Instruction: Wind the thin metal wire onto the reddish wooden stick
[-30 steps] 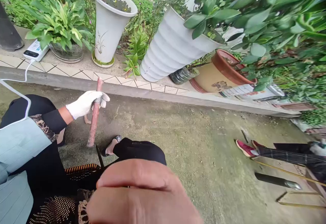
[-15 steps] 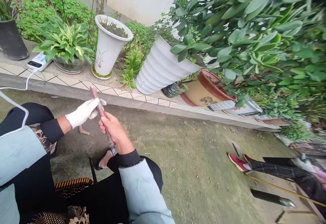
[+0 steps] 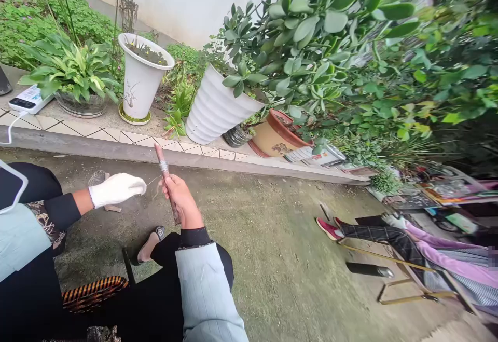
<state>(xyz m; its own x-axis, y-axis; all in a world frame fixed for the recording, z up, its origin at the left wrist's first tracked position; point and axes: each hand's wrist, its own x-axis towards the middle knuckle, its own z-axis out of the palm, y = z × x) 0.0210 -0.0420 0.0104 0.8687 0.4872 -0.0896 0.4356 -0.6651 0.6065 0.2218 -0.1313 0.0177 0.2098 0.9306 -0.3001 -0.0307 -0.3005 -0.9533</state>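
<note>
My right hand (image 3: pixel 178 194), bare, is wrapped round a brown stick (image 3: pixel 159 154) held tilted upright. Just above that hand, several turns of thin silvery wire (image 3: pixel 164 166) circle the stick. My left hand (image 3: pixel 116 190), in a white knit glove, is to the left of the stick and apart from it. Its fingers are pressed together on a fine strand of the wire that runs to the stick. Below and behind the glove, a loose wire coil (image 3: pixel 97 177) and a small piece of wood (image 3: pixel 112 208) lie on the ground, partly hidden.
A tiled ledge (image 3: pixel 99 134) ahead carries a white power bank (image 3: pixel 33 99) with a cable, a white flowerpot (image 3: pixel 140 87), a ribbed white pot (image 3: pixel 218 108) and a brown pot (image 3: pixel 272 137). Another person (image 3: pixel 392 235) sits at right, near a dark cylinder (image 3: pixel 369 270).
My left hand has moved left off the stick, drawing out a strand of wire. My right hand still grips the stick. The view has swung to the right.
</note>
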